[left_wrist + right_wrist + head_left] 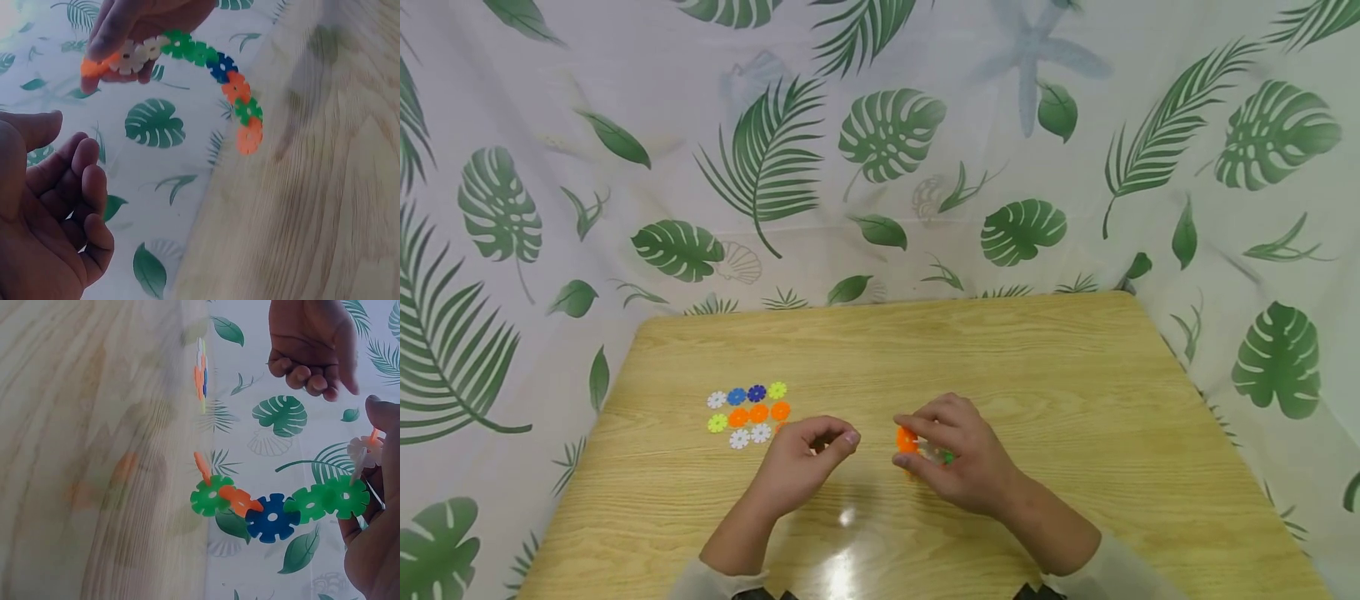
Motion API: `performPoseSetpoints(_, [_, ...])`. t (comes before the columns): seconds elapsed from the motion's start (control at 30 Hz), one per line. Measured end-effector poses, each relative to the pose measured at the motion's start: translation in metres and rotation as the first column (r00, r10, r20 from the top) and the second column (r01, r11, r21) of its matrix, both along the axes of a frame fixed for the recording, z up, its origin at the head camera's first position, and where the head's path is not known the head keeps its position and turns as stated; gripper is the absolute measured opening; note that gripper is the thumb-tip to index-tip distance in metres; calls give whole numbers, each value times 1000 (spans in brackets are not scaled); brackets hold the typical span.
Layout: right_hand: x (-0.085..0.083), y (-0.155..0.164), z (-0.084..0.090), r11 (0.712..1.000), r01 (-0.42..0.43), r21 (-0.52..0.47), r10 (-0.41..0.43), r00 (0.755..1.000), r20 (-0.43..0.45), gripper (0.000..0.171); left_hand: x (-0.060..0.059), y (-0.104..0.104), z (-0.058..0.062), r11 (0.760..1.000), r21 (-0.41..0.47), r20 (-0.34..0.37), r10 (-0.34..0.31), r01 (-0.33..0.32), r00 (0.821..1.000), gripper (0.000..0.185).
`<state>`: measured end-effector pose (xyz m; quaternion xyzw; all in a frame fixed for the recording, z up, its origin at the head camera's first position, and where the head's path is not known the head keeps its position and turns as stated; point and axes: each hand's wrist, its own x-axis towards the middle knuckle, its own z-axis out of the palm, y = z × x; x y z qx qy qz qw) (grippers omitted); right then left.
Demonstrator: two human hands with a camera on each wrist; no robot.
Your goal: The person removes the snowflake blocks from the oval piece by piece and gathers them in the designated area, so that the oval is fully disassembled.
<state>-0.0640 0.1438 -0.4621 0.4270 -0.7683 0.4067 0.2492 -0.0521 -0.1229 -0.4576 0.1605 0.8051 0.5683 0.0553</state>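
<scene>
Spanning the foreground, a pale wooden table (1075, 400) sits inside leaf-printed curtains (887, 142). The right hand (958, 458) pinches one end of a chain of snowflake discs (206, 69) — the rest curves away below its fingers. The left hand (797, 467), loosely curled and empty, hovers just beside; loose discs (748, 412) lie near it.

On the table (1075, 375) in front of you, the cluster of loose snowflake discs (748, 412) lies to your left, beyond and just left of your left hand (801, 467). Your right hand (958, 458) sits to the right of the left one, near it but apart, and holds one end of the chain of linked discs (206, 81). The leaf-print curtain (880, 150) stands behind the table and wraps round both sides.
</scene>
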Motion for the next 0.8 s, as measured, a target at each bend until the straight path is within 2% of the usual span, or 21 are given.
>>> performPoseSetpoints(0.2, [1,-4,-2,1000,-14,17,14,1000,-9,41,2,13,6,998,-1,28,-66,66,997,19])
performPoseSetpoints(0.37, [1,-5,-3,999,-8,49,8,1000,1,41,3,19,9,997,-8,37,-79,79,996,20])
performPoseSetpoints(0.8, [2,-12,-6,997,6,83,-2,999,-44,42,4,25,7,995,2,35,-97,97,995,17])
